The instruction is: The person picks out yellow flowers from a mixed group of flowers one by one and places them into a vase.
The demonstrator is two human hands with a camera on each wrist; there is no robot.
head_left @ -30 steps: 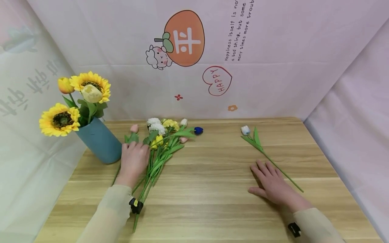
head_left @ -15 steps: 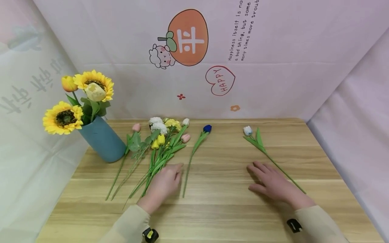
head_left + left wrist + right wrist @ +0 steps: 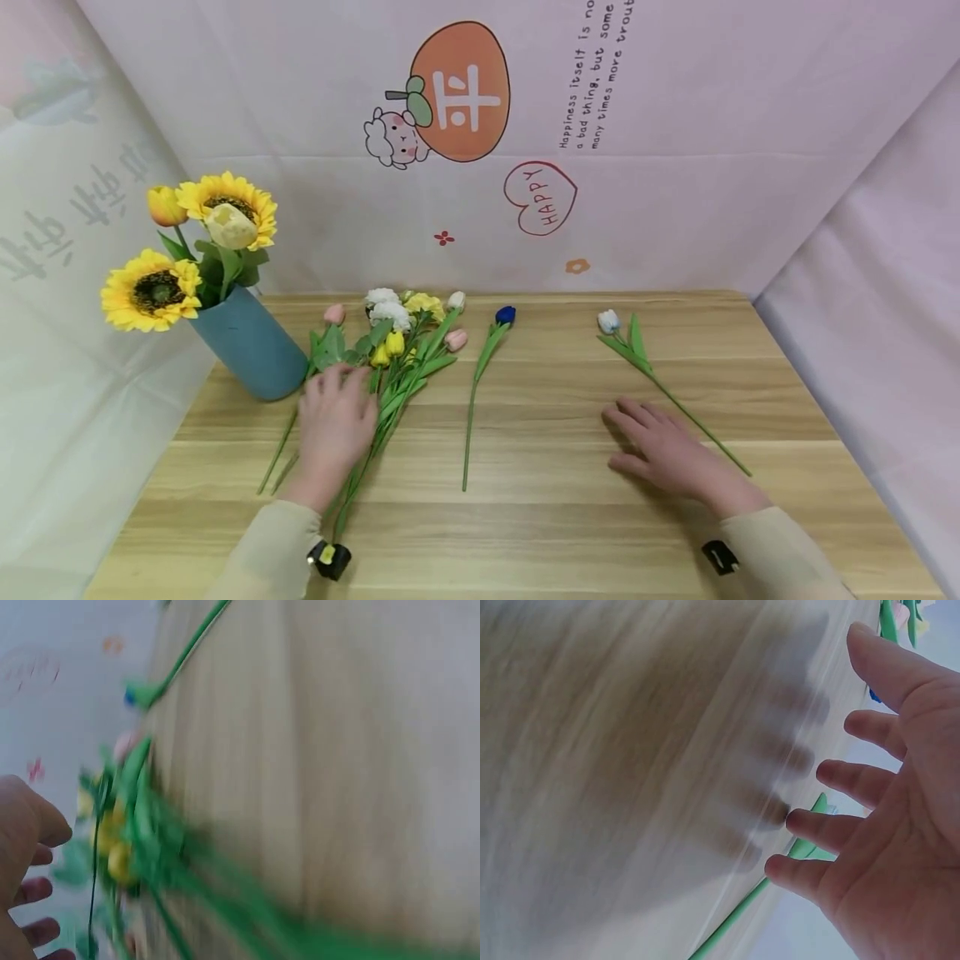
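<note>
My left hand [image 3: 339, 429] hovers over the stems at the left of the flower pile, fingers spread and holding nothing. Beneath or just ahead of it are a eucalyptus-like leafy sprig [image 3: 330, 348] and a pink tulip [image 3: 334, 314]. In the left wrist view, yellow tulips [image 3: 120, 859] and blurred green stems lie beyond the fingers. A blue tulip [image 3: 505, 316] lies alone right of the pile. My right hand [image 3: 663, 450] is held with fingers extended beside a white-and-blue tulip [image 3: 608, 322]. In the right wrist view that tulip's green stem [image 3: 731, 921] passes behind the fingertips.
A blue vase [image 3: 258, 350] leans at the back left with sunflowers [image 3: 156, 290] and tulips in it. White carnation-like blooms [image 3: 390, 315] top the pile on the wooden table [image 3: 555, 517]. A printed cloth [image 3: 660, 208] hangs behind the table.
The blue tulip has left the pile and now lies apart on its right. My left hand went right, then returned to the left flowers. My right hand has barely moved.
</note>
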